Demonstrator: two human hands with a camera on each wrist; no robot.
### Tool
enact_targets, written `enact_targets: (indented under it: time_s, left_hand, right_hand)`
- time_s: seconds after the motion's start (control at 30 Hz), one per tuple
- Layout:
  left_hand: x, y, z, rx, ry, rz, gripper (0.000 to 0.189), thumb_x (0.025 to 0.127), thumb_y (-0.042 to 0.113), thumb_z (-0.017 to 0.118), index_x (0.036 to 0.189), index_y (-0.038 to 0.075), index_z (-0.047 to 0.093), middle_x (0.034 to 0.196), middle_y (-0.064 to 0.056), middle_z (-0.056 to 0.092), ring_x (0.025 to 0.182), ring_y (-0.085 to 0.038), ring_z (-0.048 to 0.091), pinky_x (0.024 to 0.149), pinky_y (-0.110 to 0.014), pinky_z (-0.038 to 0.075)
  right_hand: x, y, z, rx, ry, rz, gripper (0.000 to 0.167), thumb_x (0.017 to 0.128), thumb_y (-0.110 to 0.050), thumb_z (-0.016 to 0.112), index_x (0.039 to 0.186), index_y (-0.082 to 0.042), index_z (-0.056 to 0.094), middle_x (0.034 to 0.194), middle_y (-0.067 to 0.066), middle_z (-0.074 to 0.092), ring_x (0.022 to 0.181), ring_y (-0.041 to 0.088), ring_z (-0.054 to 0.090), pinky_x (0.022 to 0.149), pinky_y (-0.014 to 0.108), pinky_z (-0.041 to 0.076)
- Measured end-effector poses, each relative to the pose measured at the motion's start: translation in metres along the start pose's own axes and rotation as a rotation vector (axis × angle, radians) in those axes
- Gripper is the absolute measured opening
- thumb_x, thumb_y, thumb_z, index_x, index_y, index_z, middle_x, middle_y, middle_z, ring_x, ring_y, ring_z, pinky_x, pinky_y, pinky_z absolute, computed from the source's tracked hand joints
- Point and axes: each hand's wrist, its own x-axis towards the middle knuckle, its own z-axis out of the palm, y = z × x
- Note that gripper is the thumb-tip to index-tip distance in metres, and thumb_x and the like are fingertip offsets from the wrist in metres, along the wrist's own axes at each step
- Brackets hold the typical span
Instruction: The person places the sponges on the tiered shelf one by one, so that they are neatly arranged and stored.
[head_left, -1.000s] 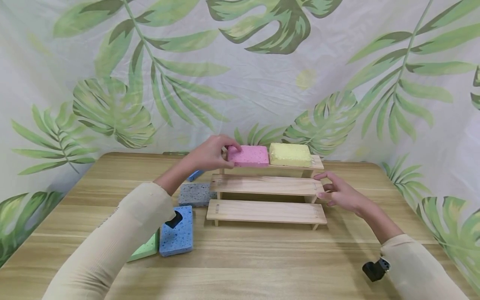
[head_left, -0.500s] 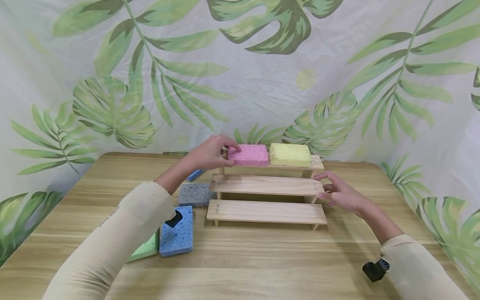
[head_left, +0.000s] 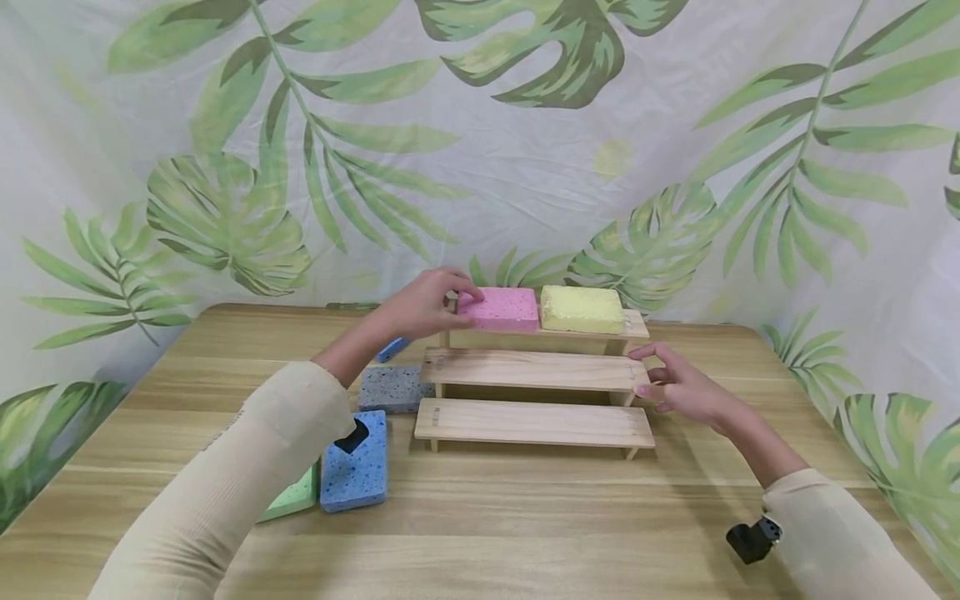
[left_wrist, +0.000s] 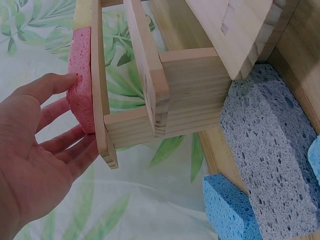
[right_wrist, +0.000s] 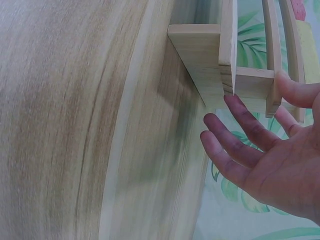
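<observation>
The pink sponge (head_left: pixel 498 310) is set flat on the top tier (head_left: pixel 636 323) of a three-tiered wooden stand (left_wrist: pixel 192 95), toward that tier's left end. Its surface is seen to be finely pitted. From its look it can be judged light and soft, not easily broken, but readily dented if squeezed hard; little slipping is to be expected. It is best taken by the free left end, with front and back edges pinched gently, since the right end is crowded by the yellow sponge (head_left: pixel 582 308) just beside it; whether the two touch cannot be told.

At that left end the pink sponge is gripped by the left hand (head_left: pixel 423 304), the thumb placed at the front and the fingers bent round the end and back, parted no wider than the sponge requires.

The right end of the middle tier (head_left: pixel 525 368) is met by the thumb and forefinger of the right hand (head_left: pixel 682 385), the other fingers being loosely bent and spread; whether the wood is pinched or only touched cannot be told.

Farther left, a grey sponge (head_left: pixel 392 388), a large blue sponge (head_left: pixel 356 475), a partly covered green sponge (head_left: pixel 294 497) and a smaller-looking blue piece (head_left: pixel 392 348) are laid on the table (head_left: pixel 525 533). The background is filled by a leaf-printed cloth (head_left: pixel 525 200).
</observation>
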Motion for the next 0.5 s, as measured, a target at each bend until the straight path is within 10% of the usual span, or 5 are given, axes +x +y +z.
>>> enact_targets:
  time_s: [0.5]
  left_hand:
    - [0.0012,0.0015,0.0010,-0.048,-0.006,-0.014,0.035,0.095,0.011,0.075,0.127,-0.002,0.072,0.136,-0.021,0.060,0.071,-0.020,0.048,0.072,-0.034,0.042]
  right_hand:
    - [-0.0010,-0.0007,-0.0009,-0.001,-0.007,0.005,0.055,0.105,-0.008,0.057,0.151,-0.001,0.029,0.142,0.039,0.050,0.127,0.049,0.056,0.092,0.062,0.054]
